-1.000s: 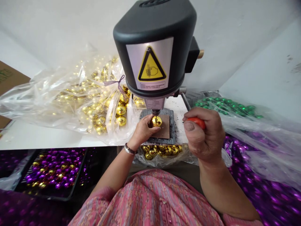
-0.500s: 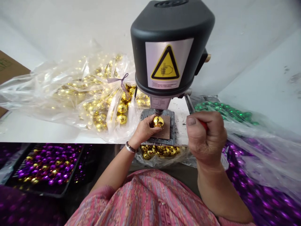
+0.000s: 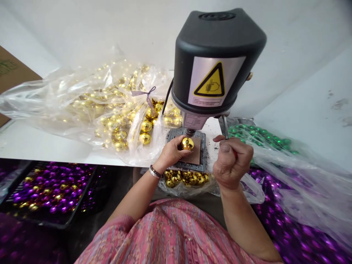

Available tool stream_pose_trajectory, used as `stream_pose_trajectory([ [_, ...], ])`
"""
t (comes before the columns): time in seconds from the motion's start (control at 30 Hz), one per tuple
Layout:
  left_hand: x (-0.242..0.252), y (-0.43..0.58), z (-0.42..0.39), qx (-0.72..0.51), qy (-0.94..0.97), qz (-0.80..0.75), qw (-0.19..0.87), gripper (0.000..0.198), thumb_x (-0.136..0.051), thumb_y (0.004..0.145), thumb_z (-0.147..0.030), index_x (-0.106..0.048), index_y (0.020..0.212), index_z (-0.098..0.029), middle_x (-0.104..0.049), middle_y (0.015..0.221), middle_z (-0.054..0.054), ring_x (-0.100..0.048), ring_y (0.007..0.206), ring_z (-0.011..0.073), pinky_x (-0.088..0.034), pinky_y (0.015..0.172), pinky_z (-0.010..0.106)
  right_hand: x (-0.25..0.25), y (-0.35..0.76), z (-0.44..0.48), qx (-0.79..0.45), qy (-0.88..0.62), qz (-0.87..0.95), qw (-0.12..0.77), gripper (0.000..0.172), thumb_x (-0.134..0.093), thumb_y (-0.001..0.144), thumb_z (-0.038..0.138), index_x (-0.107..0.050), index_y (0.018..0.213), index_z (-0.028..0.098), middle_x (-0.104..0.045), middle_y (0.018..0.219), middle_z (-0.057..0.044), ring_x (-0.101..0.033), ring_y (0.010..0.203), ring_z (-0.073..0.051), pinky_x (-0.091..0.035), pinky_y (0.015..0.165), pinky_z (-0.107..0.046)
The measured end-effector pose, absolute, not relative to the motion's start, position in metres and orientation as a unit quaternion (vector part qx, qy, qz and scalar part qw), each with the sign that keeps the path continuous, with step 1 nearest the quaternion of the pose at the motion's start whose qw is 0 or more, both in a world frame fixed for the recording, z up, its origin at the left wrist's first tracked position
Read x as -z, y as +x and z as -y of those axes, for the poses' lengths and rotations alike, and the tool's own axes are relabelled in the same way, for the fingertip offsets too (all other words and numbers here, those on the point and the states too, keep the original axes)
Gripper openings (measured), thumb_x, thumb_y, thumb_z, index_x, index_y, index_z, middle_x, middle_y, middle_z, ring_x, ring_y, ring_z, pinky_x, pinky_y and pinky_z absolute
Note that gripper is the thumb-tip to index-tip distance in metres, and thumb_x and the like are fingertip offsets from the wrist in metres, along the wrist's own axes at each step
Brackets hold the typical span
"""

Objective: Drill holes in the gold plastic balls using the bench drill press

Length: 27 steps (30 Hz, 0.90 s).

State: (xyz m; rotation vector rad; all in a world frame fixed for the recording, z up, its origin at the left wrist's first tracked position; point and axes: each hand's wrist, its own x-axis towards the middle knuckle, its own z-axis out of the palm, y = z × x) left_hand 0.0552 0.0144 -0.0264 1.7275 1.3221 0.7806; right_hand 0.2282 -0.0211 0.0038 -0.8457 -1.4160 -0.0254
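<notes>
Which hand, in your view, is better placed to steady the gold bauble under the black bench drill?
Probably left: the left hand already holds the shiny gold bauble on the brown square pad, while the right hand grips a red-handled metal tool.

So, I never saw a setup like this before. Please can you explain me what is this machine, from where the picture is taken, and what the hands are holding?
The picture comes from a camera worn on the person's head, looking down at their own hands. The black machine looks like a small bench drill, with a yellow warning label. Its spindle points down at a grey plate with a brown pad. The left hand holds a gold bauble on that pad, under the spindle. The right hand grips a red-handled tool. Nearby lie more gold baubles in a clear bag, green baubles, and purple baubles in a black tray.
</notes>
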Motion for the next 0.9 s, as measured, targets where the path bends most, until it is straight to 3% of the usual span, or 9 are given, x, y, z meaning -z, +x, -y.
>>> stream_pose_trajectory([
  [0.07, 0.026, 0.055, -0.015, -0.309, 0.685, -0.521, 0.406, 0.048, -0.077, 0.073, -0.019, -0.066, 0.120, -0.018, -0.072, 0.106, 0.003, -0.065, 0.095, 0.0200, -0.049, 0.087, 0.030, 0.001, 0.228, 0.019, 0.005, -0.376, 0.634, 0.675, 0.004, -0.053, 0.088, 0.017, -0.054, 0.087, 0.021, -0.056, 0.073, 0.004, -0.061, 0.074, -0.011, -0.058, 0.073, -0.032],
  [0.17, 0.025, 0.055, -0.015, -0.302, 0.687, -0.523, 0.403, 0.050, -0.077, 0.073, -0.020, -0.065, 0.121, -0.017, -0.072, 0.107, 0.004, -0.065, 0.096, 0.0203, -0.049, 0.087, 0.030, 0.002, 0.228, 0.018, -0.003, -0.377, 0.635, 0.675, 0.014, -0.052, 0.089, 0.020, -0.050, 0.075, 0.020, -0.051, 0.065, 0.005, -0.058, 0.067, -0.010, -0.058, 0.072, -0.032],
  [0.37, 0.021, 0.054, -0.009, -0.283, 0.689, -0.544, 0.387, 0.047, -0.076, 0.075, -0.027, -0.063, 0.120, -0.018, -0.072, 0.099, 0.002, -0.065, 0.089, 0.0191, -0.050, 0.081, 0.029, -0.041, 0.226, 0.029, 0.011, -0.429, 0.586, 0.687, 0.009, -0.052, 0.092, 0.026, -0.059, 0.088, 0.021, -0.060, 0.075, 0.003, -0.057, 0.066, -0.009, -0.047, 0.064, -0.025],
  [0.57, 0.011, 0.027, 0.019, -0.225, 0.721, -0.537, 0.376, 0.051, -0.075, 0.075, -0.032, -0.063, 0.123, -0.018, -0.071, 0.101, 0.004, -0.065, 0.088, 0.0193, -0.051, 0.080, 0.030, -0.070, 0.219, 0.034, -0.019, -0.501, 0.532, 0.683, 0.034, -0.054, 0.091, 0.048, -0.059, 0.076, 0.018, -0.053, 0.063, 0.005, -0.051, 0.059, -0.007, -0.040, 0.060, -0.025],
  [0.73, 0.002, -0.008, 0.045, -0.156, 0.768, -0.468, 0.409, 0.063, -0.080, 0.069, -0.030, -0.064, 0.129, -0.020, -0.070, 0.105, 0.006, -0.062, 0.079, 0.0161, -0.052, 0.075, 0.029, -0.065, 0.220, 0.032, -0.022, -0.506, 0.528, 0.682, 0.039, -0.053, 0.089, 0.054, -0.058, 0.075, 0.018, -0.051, 0.062, 0.005, -0.052, 0.058, -0.007, -0.040, 0.059, -0.027],
  [0.83, -0.002, -0.025, 0.044, -0.220, 0.714, -0.524, 0.408, 0.051, -0.071, 0.080, -0.037, -0.066, 0.128, -0.020, -0.071, 0.094, 0.004, -0.058, 0.067, 0.0126, -0.050, 0.064, 0.026, -0.062, 0.221, 0.031, -0.027, -0.504, 0.523, 0.687, 0.041, -0.054, 0.087, 0.057, -0.058, 0.075, 0.018, -0.051, 0.061, 0.004, -0.054, 0.058, -0.009, -0.042, 0.062, -0.029],
  [0.9, -0.003, -0.035, 0.032, -0.283, 0.666, -0.598, 0.343, 0.038, -0.057, 0.090, -0.037, -0.069, 0.121, -0.019, -0.071, 0.085, 0.004, -0.060, 0.067, 0.0136, -0.051, 0.066, 0.026, -0.061, 0.222, 0.031, -0.031, -0.500, 0.522, 0.690, 0.041, -0.055, 0.086, 0.058, -0.058, 0.075, 0.019, -0.051, 0.060, 0.004, -0.054, 0.058, -0.010, -0.042, 0.062, -0.030],
])
